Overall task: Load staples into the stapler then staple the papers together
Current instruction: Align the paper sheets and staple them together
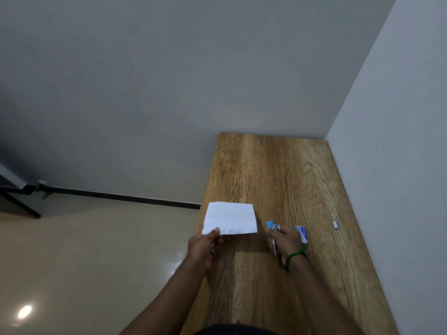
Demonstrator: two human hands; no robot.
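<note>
The left hand (204,245) pinches the near left corner of the white printed papers (230,218), held above the wooden table (278,170). The right hand (286,240) grips a blurred silver and blue stapler (275,229) just right of the papers. A small blue staple box (302,234) lies just beyond its knuckles.

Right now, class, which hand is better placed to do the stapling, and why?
The right hand: it already grips the stapler just beside the papers. The left hand is busy, its fingers pinching the papers' near edge.
</note>
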